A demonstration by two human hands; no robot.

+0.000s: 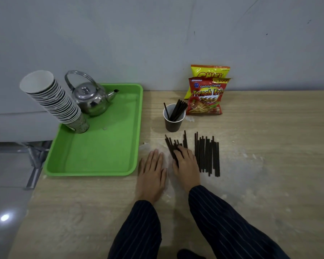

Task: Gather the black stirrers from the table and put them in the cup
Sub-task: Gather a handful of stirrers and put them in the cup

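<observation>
Two hands over the table: left hand flat, palm down, fingers spread, gripping nothing; right hand curled over a small fan of stirrers, fingertips pressing on them, closing around the bunch. Two groups of loose black stirrers on the wood: the fan under the right hand, perhaps eight or so, too overlapped for an exact count, and a tidier row just beside it on the right, roughly a dozen, lying parallel. More stirrers standing in the single dark paper cup, leaning toward its right rim, one apart on the left. Two snack bags upright against the wall behind the cup, red in front of yellow. One green tray at left, carrying one steel kettle and one tilted stack of paper cups.

Pale wood-grain tabletop, scuffed with whitish patches and crumbs. Plain grey wall behind; glossy tiled floor at left. Dark pinstriped sleeves on both arms.

Thin, straight, matte black sticks, all alike in length.
</observation>
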